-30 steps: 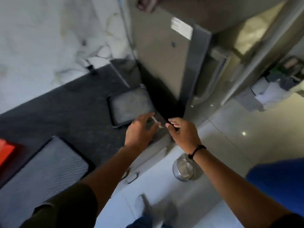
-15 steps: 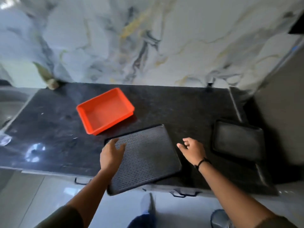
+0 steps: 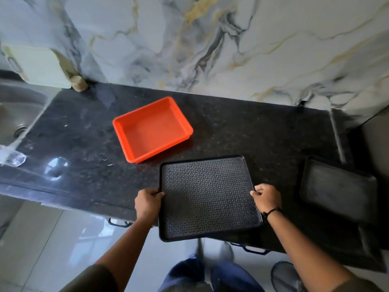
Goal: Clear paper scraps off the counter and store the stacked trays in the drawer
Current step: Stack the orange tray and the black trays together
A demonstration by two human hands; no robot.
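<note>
A large black patterned tray (image 3: 207,197) lies at the front of the dark granite counter (image 3: 252,133), its near edge hanging over the counter's front. My left hand (image 3: 147,202) grips its left rim and my right hand (image 3: 266,197) grips its right rim. An orange tray (image 3: 152,128) sits behind it, empty. A smaller black tray (image 3: 336,190) lies at the right end of the counter. Two black drawer handles (image 3: 250,248) show under the counter's front edge. I see no paper scraps.
A steel sink (image 3: 14,114) is at the far left, with a pale cutting board (image 3: 37,66) leaning on the marble wall. A grey appliance side (image 3: 376,144) borders the counter on the right. A round bin (image 3: 284,277) stands on the floor at lower right.
The view swung from the counter's right end to face the counter. Both hands left a small scrap there, reached to the large black tray and now grip its two side rims.
</note>
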